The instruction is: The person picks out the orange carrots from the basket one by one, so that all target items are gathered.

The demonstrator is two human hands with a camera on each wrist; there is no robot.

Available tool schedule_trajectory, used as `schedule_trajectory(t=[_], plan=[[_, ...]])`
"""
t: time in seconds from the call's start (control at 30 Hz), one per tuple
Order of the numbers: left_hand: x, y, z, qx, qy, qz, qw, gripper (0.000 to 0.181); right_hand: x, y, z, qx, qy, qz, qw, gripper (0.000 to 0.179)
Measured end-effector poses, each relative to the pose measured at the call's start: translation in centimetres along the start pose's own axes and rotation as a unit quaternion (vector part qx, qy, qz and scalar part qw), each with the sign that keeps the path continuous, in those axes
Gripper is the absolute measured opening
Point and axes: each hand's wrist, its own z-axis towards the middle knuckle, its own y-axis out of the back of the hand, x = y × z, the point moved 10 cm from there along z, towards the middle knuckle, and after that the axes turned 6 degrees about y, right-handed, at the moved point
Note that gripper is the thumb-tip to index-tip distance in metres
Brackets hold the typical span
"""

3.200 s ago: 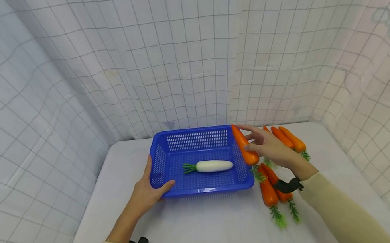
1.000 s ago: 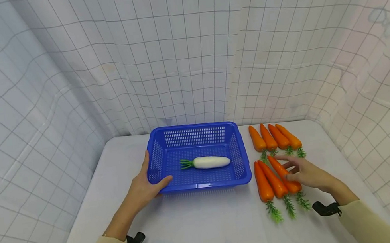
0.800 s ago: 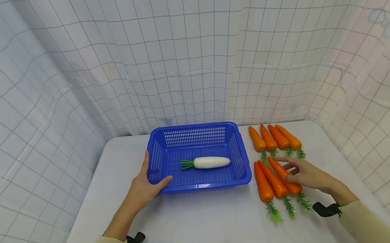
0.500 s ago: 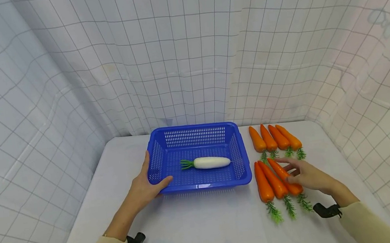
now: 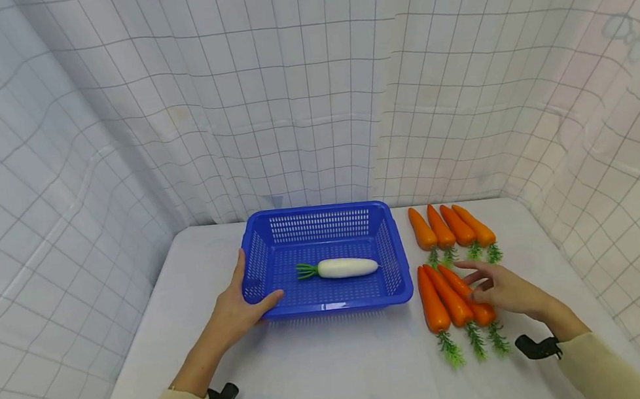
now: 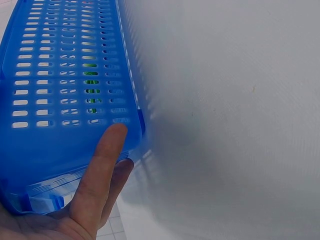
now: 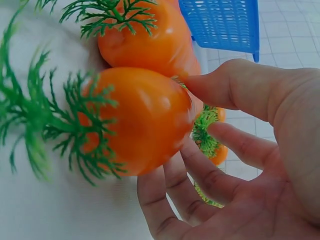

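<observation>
My left hand (image 5: 236, 311) grips the left front corner of a blue plastic basket (image 5: 332, 306), thumb at the front rim and fingers along the outer left side. One white radish (image 5: 348, 267) with green stems lies inside the basket. In the left wrist view, two fingers (image 6: 102, 167) press the basket's slotted wall (image 6: 55, 145). To the right, my right hand (image 5: 504, 287) holds the rightmost carrot (image 5: 465, 291) of the front row, which lies on the table. The right wrist view shows the thumb and fingers about this carrot's thick end (image 7: 145, 120), near its green leaves.
Two more carrots (image 5: 433, 305) lie side by side, left of the held one. Behind them is a back row of several carrots (image 5: 459, 226), leaves toward me. All rest on a white table (image 5: 340, 375). A white grid-patterned curtain (image 5: 308, 95) encloses the back and sides.
Earlier, my right hand held a carrot at the basket's right side; that spot is now bare and the carrots lie in two rows. Lately the held carrot has shifted slightly toward me. My left hand stays put.
</observation>
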Motion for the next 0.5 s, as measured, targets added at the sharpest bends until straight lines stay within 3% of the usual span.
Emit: schedule_trajectory(t=[0.5], plan=[[-0.14,0.00,-0.07,0.005,-0.001,-0.002,1.0000,0.138,-0.30,0.55,-0.35,-0.019,-0.012,-0.005,0.9997,0.075]])
